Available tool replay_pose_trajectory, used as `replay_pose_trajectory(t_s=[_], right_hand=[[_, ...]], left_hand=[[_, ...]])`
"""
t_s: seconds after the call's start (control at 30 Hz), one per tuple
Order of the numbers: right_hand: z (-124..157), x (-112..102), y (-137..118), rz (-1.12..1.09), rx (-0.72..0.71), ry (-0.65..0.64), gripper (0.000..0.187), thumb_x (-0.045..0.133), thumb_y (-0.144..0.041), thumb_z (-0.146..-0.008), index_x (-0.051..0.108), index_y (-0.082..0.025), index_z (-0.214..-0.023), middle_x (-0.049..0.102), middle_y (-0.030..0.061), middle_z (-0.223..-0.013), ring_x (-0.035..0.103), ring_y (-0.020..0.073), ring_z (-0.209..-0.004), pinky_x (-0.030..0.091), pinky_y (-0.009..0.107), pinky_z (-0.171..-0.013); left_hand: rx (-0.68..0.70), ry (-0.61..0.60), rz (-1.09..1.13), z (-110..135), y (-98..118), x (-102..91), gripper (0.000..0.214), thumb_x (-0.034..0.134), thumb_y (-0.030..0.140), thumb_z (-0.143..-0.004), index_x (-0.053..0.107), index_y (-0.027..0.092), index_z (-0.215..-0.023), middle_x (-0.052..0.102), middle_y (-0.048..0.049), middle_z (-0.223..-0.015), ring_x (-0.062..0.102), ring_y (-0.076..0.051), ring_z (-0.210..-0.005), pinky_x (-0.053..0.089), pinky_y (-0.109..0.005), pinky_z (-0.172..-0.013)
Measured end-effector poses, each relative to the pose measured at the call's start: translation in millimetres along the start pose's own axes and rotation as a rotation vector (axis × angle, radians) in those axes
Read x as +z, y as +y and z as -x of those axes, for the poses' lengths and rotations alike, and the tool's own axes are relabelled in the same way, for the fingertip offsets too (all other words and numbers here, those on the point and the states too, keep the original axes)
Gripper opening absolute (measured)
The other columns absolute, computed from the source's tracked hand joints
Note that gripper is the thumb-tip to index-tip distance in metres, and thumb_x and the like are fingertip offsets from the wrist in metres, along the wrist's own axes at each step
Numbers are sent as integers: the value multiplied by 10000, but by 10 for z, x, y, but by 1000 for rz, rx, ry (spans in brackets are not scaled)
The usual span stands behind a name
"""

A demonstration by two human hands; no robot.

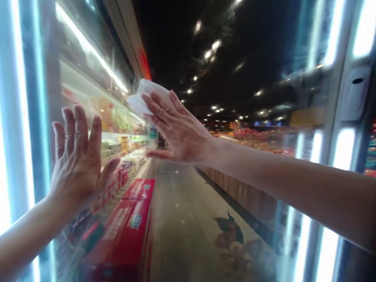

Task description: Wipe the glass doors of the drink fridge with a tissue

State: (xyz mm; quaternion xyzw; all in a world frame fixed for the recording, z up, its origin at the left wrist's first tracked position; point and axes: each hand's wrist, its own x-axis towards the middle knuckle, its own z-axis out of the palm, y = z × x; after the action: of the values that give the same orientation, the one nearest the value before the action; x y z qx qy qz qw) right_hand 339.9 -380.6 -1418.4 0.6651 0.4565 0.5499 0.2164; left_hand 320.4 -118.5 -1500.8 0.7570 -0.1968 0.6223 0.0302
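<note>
Head view, starting at the left edge: bright upright light strips (22, 98) run out of the picture at top and bottom, too glaring to show any detail. Beside them the left hand (78, 156) is raised with its fingers spread apart and palm turned away; its forearm is cut off at the lower left corner. Whether its palm touches what looks like a glass pane (232, 74), smeared in places, I cannot tell. Behind that hand, and partly hidden by it, lit shelves (108, 113) carry goods too blurred to identify. Below stand red boxes (126, 223), their printing unreadable and the nearest one fading out towards the bottom edge.

Near the middle, a white cloth (139, 96), perhaps paper, lies beneath the fingers of the right hand. The right hand (179, 131) is flat, fingers stretched out and thumb held apart; it covers part of the cloth, so how far this reaches under the palm is hidden. Its forearm leaves at the right edge, crossing in front of a metal frame (337, 113) and more light strips. Lower down, a flower picture (235, 243) is faint and blurred.
</note>
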Motion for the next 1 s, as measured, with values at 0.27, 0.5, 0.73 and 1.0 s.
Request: replay_pose_trajectory(t_s=[0.27, 0.5, 0.73, 1.0], right_hand=[[-50, 156, -188, -15, -283, -69, 971, 386, -776, -956, 303, -41, -1585, 201, 112, -1716, 128, 247, -1611, -2, 444, -1344], [-645, 82, -116, 41, -83, 8, 1110, 452, -827, -895, 201, -14, -1607, 154, 166, -1722, 98, 307, -1611, 28, 527, -1337], [-677, 238, -263, -41, -217, 8, 986, 476, -729, -945, 218, -50, -1611, 190, 150, -1722, 96, 265, -1615, 47, 501, -1341], [-221, 360, -773, -40, -372, -40, 1040, 453, -829, -887, 343, -50, -1568, 244, 132, -1709, 172, 280, -1599, 59, 490, -1344]], left_hand=[[53, 114, -48, 55, -153, -10, 778, 276, 564, -1017, -47, 216, -1633, -135, -60, -1731, -86, -350, -1601, 13, -643, -1296], [5, 162, -30, 48, -310, -57, 788, 300, 553, -1014, -79, 242, -1630, -150, -45, -1726, -115, -338, -1594, 3, -648, -1297], [17, 164, -69, 226, -327, -56, 793, 278, 585, -1011, -56, 226, -1634, -129, -46, -1734, -129, -310, -1596, -1, -603, -1309], [49, 147, -57, 520, -206, -9, 808, 290, 590, -1011, 8, 162, -1635, -107, -89, -1739, -114, -301, -1605, -62, -534, -1299]])
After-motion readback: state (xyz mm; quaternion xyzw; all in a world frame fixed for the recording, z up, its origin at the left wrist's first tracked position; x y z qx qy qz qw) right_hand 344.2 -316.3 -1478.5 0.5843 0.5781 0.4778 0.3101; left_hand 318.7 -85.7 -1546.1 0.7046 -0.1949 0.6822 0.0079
